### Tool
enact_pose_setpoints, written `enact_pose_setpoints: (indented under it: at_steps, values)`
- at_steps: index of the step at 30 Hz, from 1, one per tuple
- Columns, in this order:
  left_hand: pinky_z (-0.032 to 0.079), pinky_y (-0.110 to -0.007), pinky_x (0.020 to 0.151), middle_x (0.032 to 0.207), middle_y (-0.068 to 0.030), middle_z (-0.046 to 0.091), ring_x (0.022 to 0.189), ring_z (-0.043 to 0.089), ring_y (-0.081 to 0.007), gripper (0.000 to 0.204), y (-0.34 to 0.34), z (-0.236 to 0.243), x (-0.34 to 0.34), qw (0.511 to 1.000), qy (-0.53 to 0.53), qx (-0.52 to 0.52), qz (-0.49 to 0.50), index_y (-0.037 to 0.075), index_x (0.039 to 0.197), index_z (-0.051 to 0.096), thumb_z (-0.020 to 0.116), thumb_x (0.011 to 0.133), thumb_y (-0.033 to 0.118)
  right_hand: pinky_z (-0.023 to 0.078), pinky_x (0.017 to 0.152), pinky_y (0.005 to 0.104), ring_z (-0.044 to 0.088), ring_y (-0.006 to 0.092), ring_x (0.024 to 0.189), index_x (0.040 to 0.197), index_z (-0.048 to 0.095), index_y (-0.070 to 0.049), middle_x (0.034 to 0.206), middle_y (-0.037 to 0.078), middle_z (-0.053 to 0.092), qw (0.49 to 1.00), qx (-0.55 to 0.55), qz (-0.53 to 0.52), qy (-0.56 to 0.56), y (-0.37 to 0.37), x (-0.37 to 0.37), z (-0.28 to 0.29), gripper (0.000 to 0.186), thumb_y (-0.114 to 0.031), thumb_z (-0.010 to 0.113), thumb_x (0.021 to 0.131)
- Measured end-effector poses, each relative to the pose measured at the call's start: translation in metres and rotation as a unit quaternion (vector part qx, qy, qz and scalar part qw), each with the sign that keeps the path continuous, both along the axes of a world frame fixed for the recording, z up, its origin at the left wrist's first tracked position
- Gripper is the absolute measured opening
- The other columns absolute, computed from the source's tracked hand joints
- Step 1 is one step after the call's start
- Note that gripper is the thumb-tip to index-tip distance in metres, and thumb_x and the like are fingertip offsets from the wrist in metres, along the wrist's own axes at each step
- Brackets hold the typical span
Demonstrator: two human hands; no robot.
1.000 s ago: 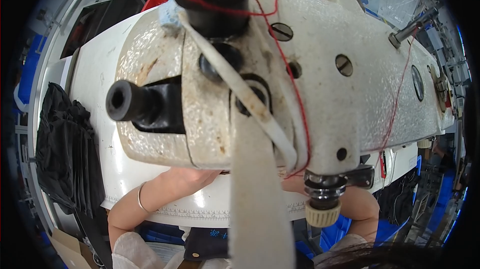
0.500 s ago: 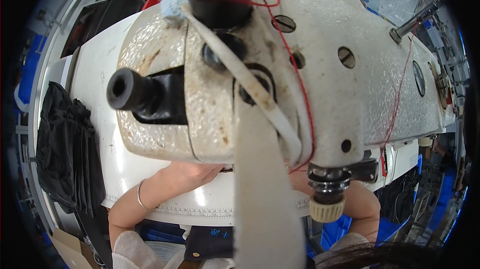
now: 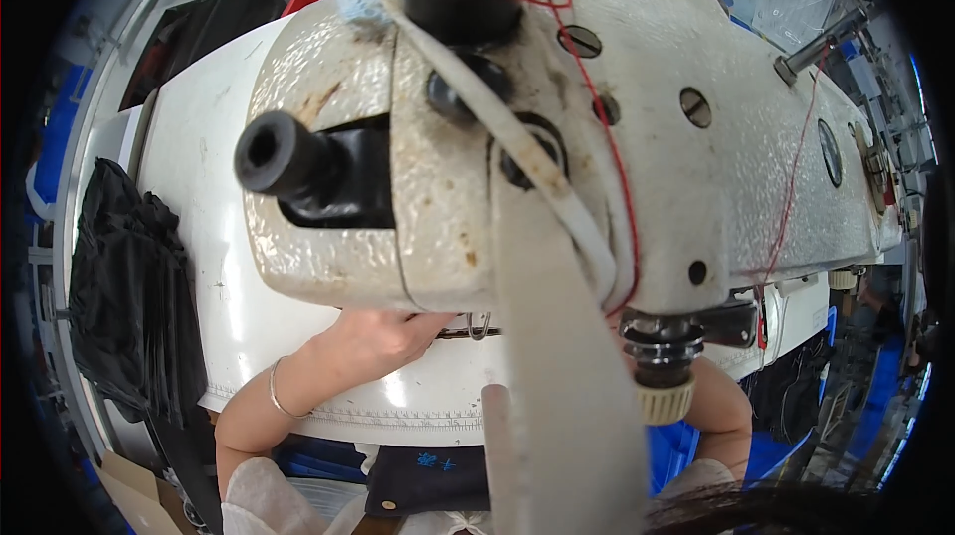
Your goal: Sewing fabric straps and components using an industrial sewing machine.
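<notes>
A cream-coloured sewing machine head (image 3: 657, 197) fills the middle of the view and hides much of the bed below it. My left hand (image 3: 383, 344) lies on the white table under the machine's lower edge, its visible fingers curled closed; the fingertips and whatever they hold are hidden. Next to them show a narrow dark strip (image 3: 468, 333) and a small metal loop (image 3: 479, 324). Of my right hand (image 3: 619, 338) only a sliver shows between a broad pale strap (image 3: 562, 386) and the tension knob (image 3: 667, 402); its fingers are out of sight.
Red thread (image 3: 619, 167) runs down the machine head. Black fabric pieces (image 3: 129, 286) hang over the table's left side. A ruler strip (image 3: 398, 424) follows the near table edge. Blue bins (image 3: 671, 455) stand below at right, and a cardboard box (image 3: 144, 500) at lower left.
The view has shifted slightly, so the machine head appears farther right and higher. More of my left hand and the metal loop beside it now show. Both forearms stay in nearly the same place.
</notes>
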State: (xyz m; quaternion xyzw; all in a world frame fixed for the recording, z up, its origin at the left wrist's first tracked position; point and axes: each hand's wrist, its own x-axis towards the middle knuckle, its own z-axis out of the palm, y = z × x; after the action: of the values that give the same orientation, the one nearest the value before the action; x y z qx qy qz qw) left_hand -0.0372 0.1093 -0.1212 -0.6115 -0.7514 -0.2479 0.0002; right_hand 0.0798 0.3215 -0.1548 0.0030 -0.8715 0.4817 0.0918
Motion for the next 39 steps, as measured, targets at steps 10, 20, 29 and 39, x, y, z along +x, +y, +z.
enact_pose_setpoints:
  at_steps: [10, 20, 29, 39]
  values:
    - [0.052, -0.034, 0.073, 0.091, -0.0094, 0.066, 0.084, 0.063, -0.0236, 0.029, 0.01, 0.013, -0.004, 0.999, 0.014, 0.043, -0.027, 0.0, 0.087, 0.069, 0.066, 0.058, -0.002, 0.049, 0.075, 0.0312, 0.064, 0.017, 0.083, 0.098, 0.064, -0.005, 0.088, 0.008, 0.066, 0.99, 0.122, 0.074, 0.018, -0.013, 0.0, -0.007, 0.019, -0.004, 0.061, 0.079]
    - [0.048, -0.041, 0.079, 0.084, -0.0101, 0.062, 0.086, 0.06, -0.0295, 0.022, 0.021, 0.022, -0.021, 0.998, 0.026, 0.039, 0.041, 0.002, 0.087, 0.064, 0.064, 0.065, 0.003, 0.051, 0.073, 0.0329, 0.064, 0.0188, 0.087, 0.102, 0.066, -0.01, 0.093, 0.005, 0.067, 0.992, 0.032, 0.09, 0.087, -0.009, -0.024, -0.001, 0.027, -0.012, 0.065, 0.075]
    - [0.045, -0.042, 0.091, 0.102, -0.0163, 0.059, 0.1, 0.056, -0.0339, 0.031, 0.016, 0.003, -0.032, 0.995, -0.025, 0.095, 0.036, -0.003, 0.098, 0.059, 0.062, 0.067, -0.002, 0.048, 0.059, 0.037, 0.06, 0.0205, 0.069, 0.082, 0.063, -0.007, 0.078, 0.007, 0.061, 0.915, 0.335, 0.026, 0.225, -0.013, -0.023, 0.021, 0.017, -0.011, 0.064, 0.065]
    - [0.044, -0.034, 0.074, 0.085, -0.0126, 0.062, 0.085, 0.056, -0.0263, 0.018, 0.034, 0.045, 0.016, 0.961, 0.14, -0.224, 0.084, 0.0, 0.083, 0.059, 0.061, 0.069, 0.011, 0.046, 0.054, 0.0239, 0.058, 0.0113, 0.063, 0.097, 0.06, -0.006, 0.083, 0.006, 0.063, 0.978, 0.137, 0.039, 0.153, -0.02, -0.003, 0.018, 0.02, -0.014, 0.067, 0.081]
